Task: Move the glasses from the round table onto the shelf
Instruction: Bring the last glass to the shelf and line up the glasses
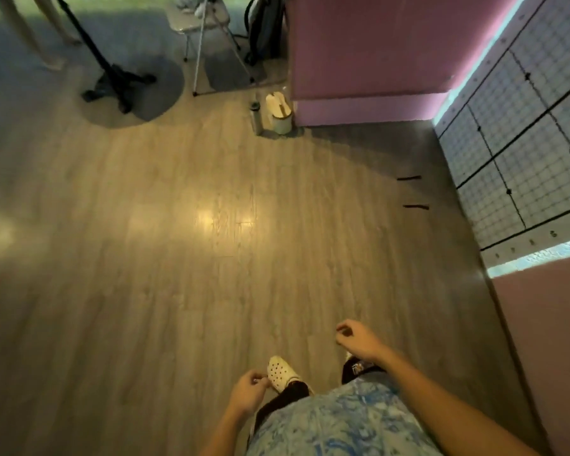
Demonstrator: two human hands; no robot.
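Wood-look flooring point(178, 258) is nearly all we get here, with our left hand point(249, 391) and right hand point(359, 340) hanging low over it, both loosely curled and carrying nothing. No glasses, no round table and no shelf show in this view, so we cannot say where the glasses sit or how many have been moved. By our reckoning we are between trips, with a pink wall point(369, 44) far right and a black stand point(112, 77) far left.
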